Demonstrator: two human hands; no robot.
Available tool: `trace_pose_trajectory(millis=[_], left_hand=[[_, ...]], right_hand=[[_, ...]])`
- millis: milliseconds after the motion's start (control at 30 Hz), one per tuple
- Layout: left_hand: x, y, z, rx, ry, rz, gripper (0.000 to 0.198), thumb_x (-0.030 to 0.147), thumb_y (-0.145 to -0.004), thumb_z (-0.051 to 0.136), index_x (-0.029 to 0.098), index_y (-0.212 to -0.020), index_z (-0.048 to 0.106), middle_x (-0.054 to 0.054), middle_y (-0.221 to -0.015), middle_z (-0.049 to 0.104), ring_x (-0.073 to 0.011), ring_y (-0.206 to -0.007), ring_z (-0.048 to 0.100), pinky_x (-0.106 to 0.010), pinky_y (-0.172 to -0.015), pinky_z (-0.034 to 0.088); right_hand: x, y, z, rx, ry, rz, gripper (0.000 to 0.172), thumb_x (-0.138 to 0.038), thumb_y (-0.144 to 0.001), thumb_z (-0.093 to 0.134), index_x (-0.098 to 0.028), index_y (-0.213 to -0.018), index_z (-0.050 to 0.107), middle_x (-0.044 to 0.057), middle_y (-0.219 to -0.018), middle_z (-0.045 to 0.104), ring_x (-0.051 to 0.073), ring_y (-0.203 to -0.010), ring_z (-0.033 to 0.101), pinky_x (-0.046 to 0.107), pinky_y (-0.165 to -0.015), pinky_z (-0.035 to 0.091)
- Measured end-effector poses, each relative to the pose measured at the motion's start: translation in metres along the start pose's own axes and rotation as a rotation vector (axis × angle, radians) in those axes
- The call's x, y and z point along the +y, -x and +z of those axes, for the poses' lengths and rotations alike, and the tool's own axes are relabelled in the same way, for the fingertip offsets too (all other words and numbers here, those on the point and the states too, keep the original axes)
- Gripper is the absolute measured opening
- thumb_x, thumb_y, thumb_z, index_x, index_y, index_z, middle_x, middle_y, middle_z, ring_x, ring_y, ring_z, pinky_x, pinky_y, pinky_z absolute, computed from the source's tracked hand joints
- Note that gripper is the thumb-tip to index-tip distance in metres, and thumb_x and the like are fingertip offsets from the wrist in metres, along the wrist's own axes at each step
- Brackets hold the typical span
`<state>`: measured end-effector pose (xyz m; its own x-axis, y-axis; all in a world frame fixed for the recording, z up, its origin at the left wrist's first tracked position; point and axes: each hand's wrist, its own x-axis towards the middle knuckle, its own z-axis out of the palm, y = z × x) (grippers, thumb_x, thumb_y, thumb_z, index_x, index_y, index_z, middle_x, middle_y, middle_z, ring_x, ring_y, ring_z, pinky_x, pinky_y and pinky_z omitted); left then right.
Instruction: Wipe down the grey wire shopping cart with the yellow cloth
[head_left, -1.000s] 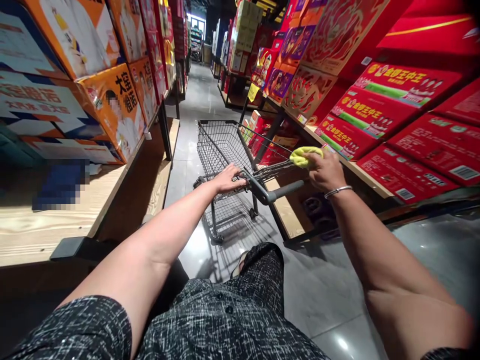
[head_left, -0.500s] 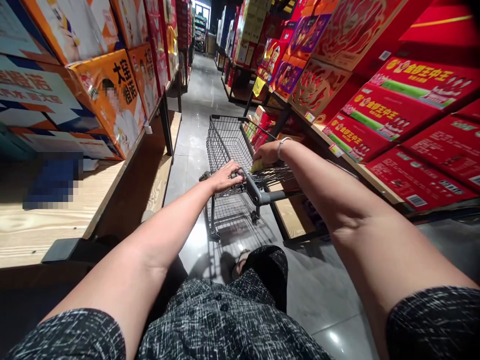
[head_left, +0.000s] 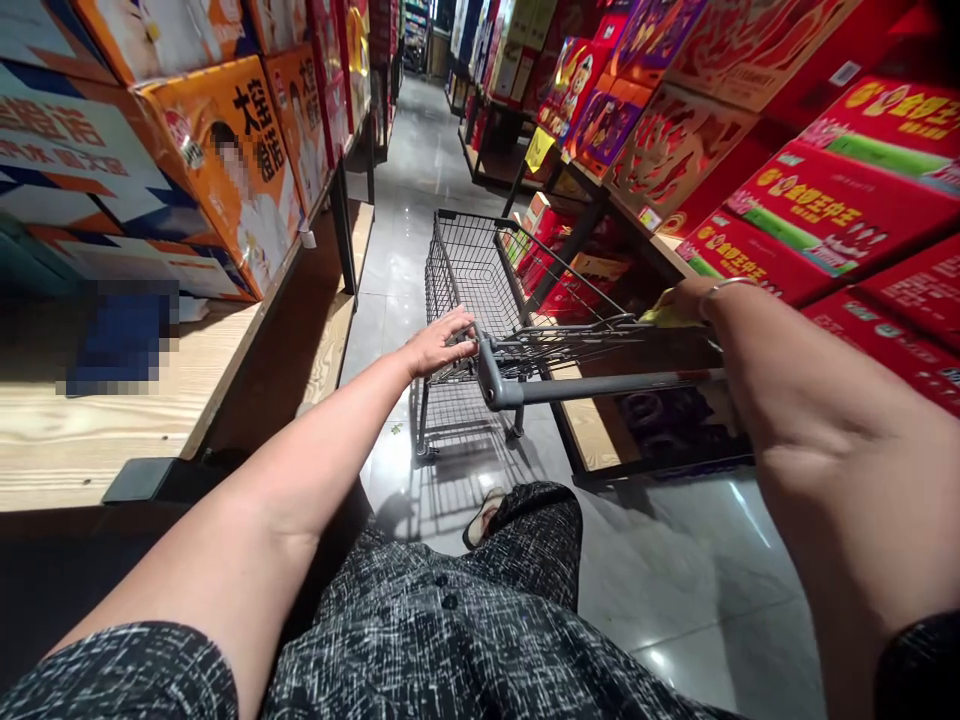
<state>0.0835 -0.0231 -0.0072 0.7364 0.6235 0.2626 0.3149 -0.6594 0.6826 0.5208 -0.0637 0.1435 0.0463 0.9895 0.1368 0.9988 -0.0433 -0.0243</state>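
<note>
The right grip [head_left: 687, 299] looks closed around a yellow cloth [head_left: 663, 314]; most of the fingers are hidden behind the wrist, so how tightly they press cannot be told. The cloth pokes out past them at the cart's right side, over the rear edge of the basket and beyond the handle bar [head_left: 600, 387]; whether it touches the wire is unclear. It should be light and limp, hard to break, and easy to bunch; a handful from the middle, with a loose fold left outside the fingers, would suit it.

The left grip [head_left: 444, 342] is lightly bent over the rim at the cart's left rear corner, thumb apart from the fingers and nothing else in it. The cart [head_left: 442, 280] will likely feel stiff and sturdy, heavier than the cloth but ready to roll on its wheels. Its rim or handle bar gives a firm hold; the smooth bar may be a little slippery.

Left of the cart, orange boxes [head_left: 225, 180] sit on a wooden shelf [head_left: 112, 430]; right of it, red boxes [head_left: 810, 220] are stacked.
</note>
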Motion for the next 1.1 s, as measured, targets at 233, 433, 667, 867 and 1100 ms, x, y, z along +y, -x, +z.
trace_pose_trajectory(millis=[233,433,667,867,1100], left_hand=[[-0.006,0.009,-0.008,0.015,0.017,0.019,0.05,0.057,-0.093,0.044,0.019,-0.119,0.063,-0.01,-0.15,0.054,-0.0288,-0.155,0.026,-0.046,-0.127,0.023],[-0.007,0.009,-0.005,0.04,0.038,0.019,0.06,0.062,-0.092,0.043,0.015,-0.123,0.062,-0.014,-0.152,0.05,-0.0292,-0.153,0.029,-0.043,-0.126,0.023],[-0.005,0.021,-0.015,0.053,0.107,0.042,0.063,0.069,-0.09,0.042,0.016,-0.117,0.064,-0.014,-0.148,0.054,-0.0289,-0.146,0.041,-0.043,-0.123,0.03],[-0.009,0.024,-0.014,0.071,0.199,-0.023,0.069,0.07,-0.087,0.047,0.019,-0.131,0.06,-0.013,-0.155,0.048,-0.0285,-0.143,0.046,-0.043,-0.122,0.034],[-0.022,0.022,-0.016,0.071,0.178,-0.014,0.086,0.08,-0.081,0.049,0.018,-0.14,0.057,-0.012,-0.153,0.052,-0.0316,-0.144,0.045,-0.044,-0.124,0.031]], right_hand=[[-0.043,0.057,-0.014,-0.375,0.416,0.326,0.041,-0.033,-0.093,0.058,-0.009,-0.125,0.067,0.024,-0.103,0.071,0.031,-0.092,0.068,0.041,-0.076,0.044],[-0.128,0.083,-0.004,-0.282,0.411,0.266,0.056,-0.046,-0.091,0.054,-0.008,-0.132,0.057,0.025,-0.114,0.07,0.034,-0.101,0.069,0.04,-0.081,0.05],[-0.184,0.102,-0.013,-0.12,0.328,0.335,0.081,-0.048,-0.088,0.055,0.0,-0.15,0.036,0.029,-0.112,0.071,0.036,-0.1,0.07,0.041,-0.082,0.051],[-0.246,0.104,-0.012,-0.111,0.085,-0.021,0.11,-0.049,-0.084,0.065,-0.005,-0.163,0.002,0.018,-0.11,0.075,0.029,-0.092,0.069,0.034,-0.084,0.049],[-0.278,0.121,-0.01,-0.031,-0.122,-0.53,0.059,-0.022,-0.09,0.053,-0.031,-0.148,0.051,0.003,-0.129,0.069,0.022,-0.108,0.063,0.033,-0.09,0.048]])
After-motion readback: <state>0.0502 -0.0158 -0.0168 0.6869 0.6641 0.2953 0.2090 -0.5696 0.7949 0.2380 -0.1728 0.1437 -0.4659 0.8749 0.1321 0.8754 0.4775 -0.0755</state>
